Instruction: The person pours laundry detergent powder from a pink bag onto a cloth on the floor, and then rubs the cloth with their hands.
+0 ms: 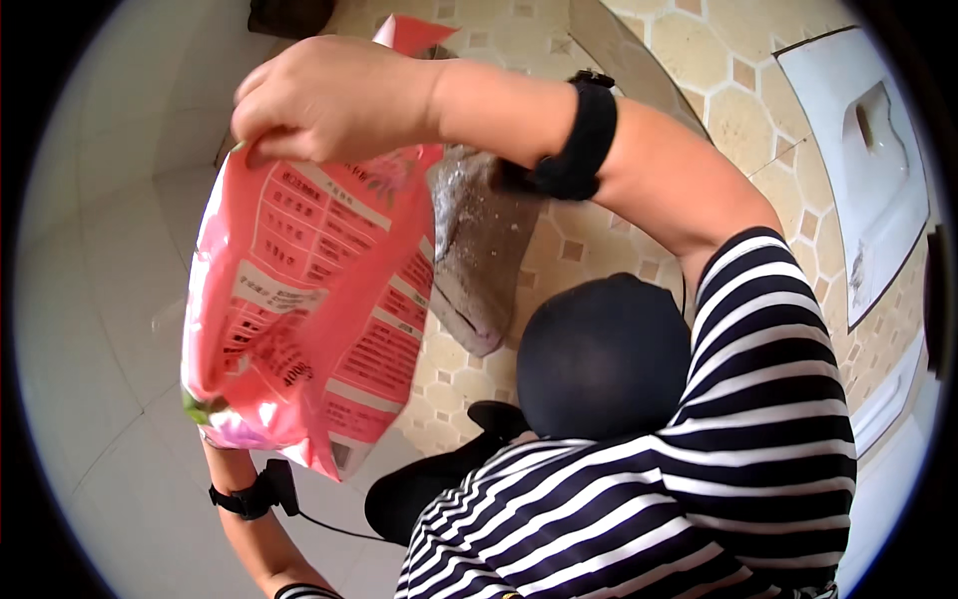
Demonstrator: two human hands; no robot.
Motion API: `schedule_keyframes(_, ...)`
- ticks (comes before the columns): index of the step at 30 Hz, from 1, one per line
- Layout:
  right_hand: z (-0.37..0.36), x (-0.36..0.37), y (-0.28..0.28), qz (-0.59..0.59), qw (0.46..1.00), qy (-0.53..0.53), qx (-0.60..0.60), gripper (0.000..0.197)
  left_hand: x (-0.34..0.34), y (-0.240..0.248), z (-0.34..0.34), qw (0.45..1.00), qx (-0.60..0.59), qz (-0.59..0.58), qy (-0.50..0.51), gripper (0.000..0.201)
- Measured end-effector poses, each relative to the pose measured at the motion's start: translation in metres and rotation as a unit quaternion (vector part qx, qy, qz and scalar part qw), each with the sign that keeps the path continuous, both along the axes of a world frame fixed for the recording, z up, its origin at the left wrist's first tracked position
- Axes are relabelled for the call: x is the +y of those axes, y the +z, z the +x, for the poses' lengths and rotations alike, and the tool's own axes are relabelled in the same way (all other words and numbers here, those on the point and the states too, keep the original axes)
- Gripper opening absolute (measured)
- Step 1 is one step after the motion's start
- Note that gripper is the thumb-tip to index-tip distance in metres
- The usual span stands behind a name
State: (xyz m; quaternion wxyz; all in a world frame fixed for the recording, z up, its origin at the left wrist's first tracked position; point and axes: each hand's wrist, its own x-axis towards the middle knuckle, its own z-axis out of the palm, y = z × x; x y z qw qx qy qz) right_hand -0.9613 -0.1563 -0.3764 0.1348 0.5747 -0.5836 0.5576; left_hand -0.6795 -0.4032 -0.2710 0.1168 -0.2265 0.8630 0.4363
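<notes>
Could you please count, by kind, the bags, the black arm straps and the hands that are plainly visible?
Bags: 1, the pink bag
Arm straps: 2, the right black strap and the left black strap
Hands: 1, the right hand
Total: 4

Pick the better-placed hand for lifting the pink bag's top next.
Probably right: the right grip pinches the pink plastic bag near its top; the left grip is hidden behind it.
</notes>
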Motion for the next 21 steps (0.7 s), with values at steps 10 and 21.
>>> schedule_keyframes(10,0.009,0.018,0.011,-0.007,0.999,-0.035,0.025,0.009,-0.005,-0.009,0.017,0.995,0.08,0.007,0.052,0.072)
schedule_keyframes(21,0.051,0.05,-0.245,0.311,0.83,-0.068,-0.458,0.024,0.001,-0.004,0.038,0.96,0.226,-0.008,0.166,0.072)
